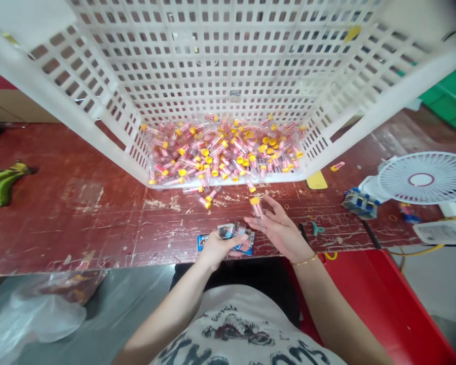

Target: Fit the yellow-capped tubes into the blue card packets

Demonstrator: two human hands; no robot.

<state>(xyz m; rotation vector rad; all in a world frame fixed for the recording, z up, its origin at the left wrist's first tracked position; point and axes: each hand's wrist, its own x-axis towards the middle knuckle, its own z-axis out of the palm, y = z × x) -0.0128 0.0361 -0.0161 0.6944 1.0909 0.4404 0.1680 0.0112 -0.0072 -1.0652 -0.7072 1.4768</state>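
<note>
A dark-red, scuffed counter [76, 223] stretches across the middle of the frame. On it, filling the upper middle, a big white slatted basket [368, 128] lies with its open side towards the person. A red surface [391, 304] shows at the lower right, and crumpled clear plastic [38, 319] sits at the lower left. A white fan [420, 180] lies at the right edge, below a green crate [450, 96]; green bananas [3, 185] rest at the far left.

At the lower centre I see the person's two hands. The left hand [217, 247] is closed over a few blue-printed packets [226, 231], thumb on top, near the counter's front edge. The right hand [283, 232], just beside it, has its fingers loosely curled and partly spread, with one yellow-capped tube [255, 207] upright at the fingertips.

Many more such small clear tubes [216, 149], pinkish inside, are heaped along the basket's lower side in mid-frame; a few loose ones [205, 202] lie on the counter just in front.
</note>
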